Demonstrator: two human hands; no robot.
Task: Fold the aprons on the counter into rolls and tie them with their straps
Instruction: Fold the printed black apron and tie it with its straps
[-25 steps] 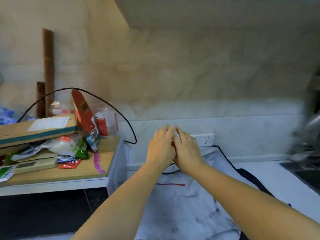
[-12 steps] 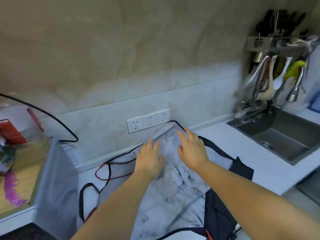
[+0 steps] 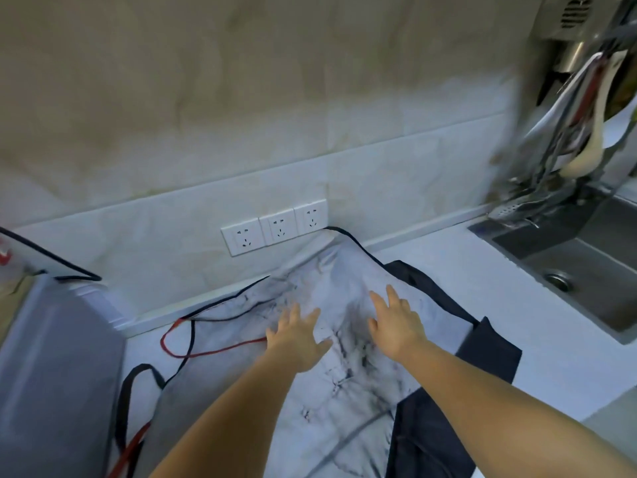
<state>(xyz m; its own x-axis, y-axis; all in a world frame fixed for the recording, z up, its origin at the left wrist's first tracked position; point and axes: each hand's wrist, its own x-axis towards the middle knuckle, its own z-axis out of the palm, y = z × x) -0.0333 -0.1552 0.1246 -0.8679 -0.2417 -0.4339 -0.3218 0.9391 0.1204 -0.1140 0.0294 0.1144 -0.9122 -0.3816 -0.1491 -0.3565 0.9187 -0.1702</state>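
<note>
White marbled apron (image 3: 344, 391) lay spread flat on the counter (image 3: 448, 277), over a dark apron (image 3: 489, 357) that stuck out on its right. Black strap (image 3: 120, 405) and red strap (image 3: 213, 352) trailed loose on the left. Left hand (image 3: 296, 336) and right hand (image 3: 396, 322) both lay flat on the white apron, near each other, fingers straight and spread, gripping nothing. Wall sockets (image 3: 275, 231) behind; sink (image 3: 568, 267) far right, blurred utensils (image 3: 582, 132) hanging above.

White marbled apron (image 3: 344, 401) spread flat, dark apron (image 3: 489, 353) beneath
</note>
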